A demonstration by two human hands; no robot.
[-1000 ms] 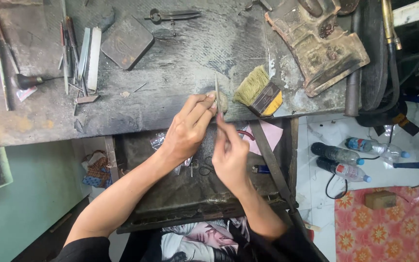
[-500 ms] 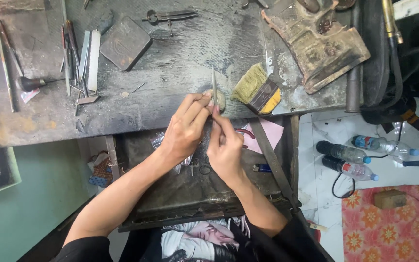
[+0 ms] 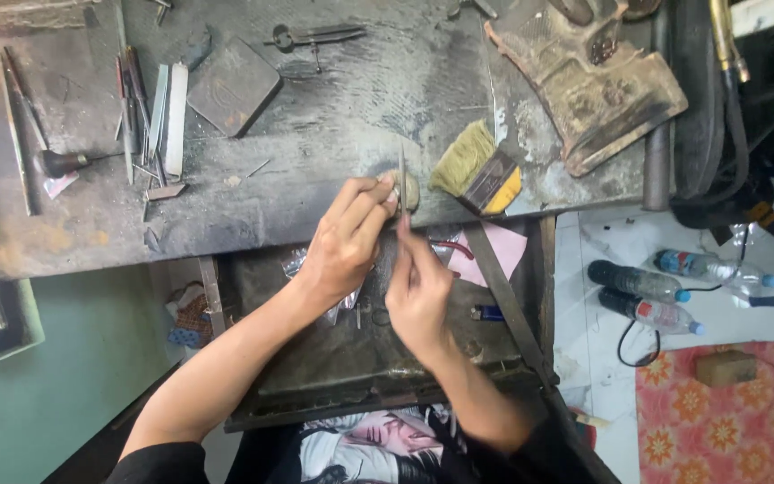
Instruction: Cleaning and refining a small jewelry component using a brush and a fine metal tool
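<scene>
Right hand (image 3: pixel 418 291), frame centre: fingers pinched on a thin file (image 3: pixel 402 184), which stands upright against a small piece (image 3: pixel 410 189) at the bench (image 3: pixel 315 116) edge. Left hand (image 3: pixel 344 242), just left: fingertips clamped on that piece. Brush (image 3: pixel 478 168): lies just right of the piece. Flat block (image 3: pixel 233 85) and row of tools (image 3: pixel 150 108): upper left. Open drawer (image 3: pixel 333 358): beneath both hands. Bottles (image 3: pixel 642 296): on the floor, right.

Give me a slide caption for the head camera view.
Left hand steadies a small piece at the workbench edge; right hand works a thin file.
</scene>
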